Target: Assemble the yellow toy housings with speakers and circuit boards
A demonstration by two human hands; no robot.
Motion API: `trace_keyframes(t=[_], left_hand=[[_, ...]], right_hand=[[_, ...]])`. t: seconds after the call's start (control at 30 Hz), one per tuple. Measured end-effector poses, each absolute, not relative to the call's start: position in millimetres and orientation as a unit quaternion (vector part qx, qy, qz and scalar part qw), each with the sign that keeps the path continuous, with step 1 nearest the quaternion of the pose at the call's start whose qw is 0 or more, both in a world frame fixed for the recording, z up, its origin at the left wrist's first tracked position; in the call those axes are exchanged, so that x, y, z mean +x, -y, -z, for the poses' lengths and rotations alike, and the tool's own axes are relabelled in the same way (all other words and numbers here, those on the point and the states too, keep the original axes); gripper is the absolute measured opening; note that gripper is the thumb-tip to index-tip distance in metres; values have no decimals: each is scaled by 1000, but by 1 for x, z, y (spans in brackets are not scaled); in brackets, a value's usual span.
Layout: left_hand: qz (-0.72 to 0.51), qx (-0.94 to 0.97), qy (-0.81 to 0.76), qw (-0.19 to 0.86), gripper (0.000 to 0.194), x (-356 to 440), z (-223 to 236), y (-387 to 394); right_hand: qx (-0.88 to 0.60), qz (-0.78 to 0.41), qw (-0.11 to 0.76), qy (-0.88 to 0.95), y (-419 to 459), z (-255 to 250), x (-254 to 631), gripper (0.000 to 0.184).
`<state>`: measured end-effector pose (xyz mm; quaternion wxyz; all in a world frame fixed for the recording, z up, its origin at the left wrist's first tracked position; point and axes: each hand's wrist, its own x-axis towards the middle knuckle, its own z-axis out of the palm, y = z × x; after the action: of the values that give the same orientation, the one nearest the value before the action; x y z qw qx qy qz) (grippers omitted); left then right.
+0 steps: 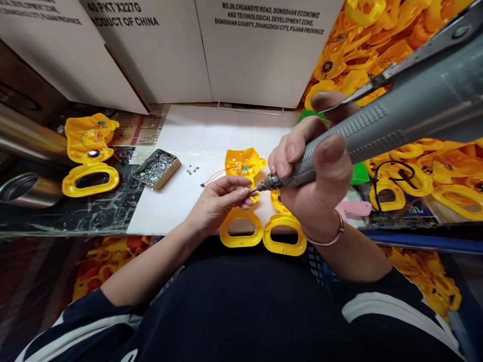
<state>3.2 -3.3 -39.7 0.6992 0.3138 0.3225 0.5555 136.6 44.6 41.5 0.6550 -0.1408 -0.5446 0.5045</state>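
Note:
My right hand (313,161) is wrapped round a grey electric screwdriver (362,115), which slants down to the left. At its bit, my left hand (226,198) is closed in a pinch; what lies between the fingertips is too small to make out. Just behind the fingers rests a yellow plastic shell half (241,160) with a small green board and thin red wires, partly hidden by my left hand. Two yellow loop handles (241,242) show at the table's front edge, the right one (285,249) partly under my right hand.
A tin of small screws (157,168) stands on the left, with several loose screws (192,170) beside it. Further left lies another yellow shell (90,138). White cartons (249,60) stand behind. Yellow parts (354,65) are heaped right, near a green tray (360,173) and pink piece (354,207).

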Motion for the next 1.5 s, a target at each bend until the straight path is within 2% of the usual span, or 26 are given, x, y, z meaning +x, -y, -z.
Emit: trace_keyframes(t=[0.13, 0.47, 0.63, 0.83, 1.13, 1.5], left_hand=[[-553, 311, -332, 698, 25, 6, 39, 4], [-519, 340, -353, 700, 36, 4, 43, 7], [-515, 354, -352, 697, 32, 5, 45, 5], [-482, 357, -369, 710, 23, 5, 44, 3], [-476, 395, -363, 697, 14, 6, 42, 6], [-472, 455, -441, 612, 26, 10, 33, 7]], right_hand=[[-155, -498, 663, 538, -46, -41, 136, 40], [-151, -470, 688, 532, -48, -38, 140, 25], [-184, -446, 693, 535, -46, -40, 140, 30], [-204, -426, 684, 556, -42, -42, 141, 26], [-110, -485, 679, 539, -42, -37, 147, 17], [-171, -480, 672, 538, -40, -35, 150, 35]])
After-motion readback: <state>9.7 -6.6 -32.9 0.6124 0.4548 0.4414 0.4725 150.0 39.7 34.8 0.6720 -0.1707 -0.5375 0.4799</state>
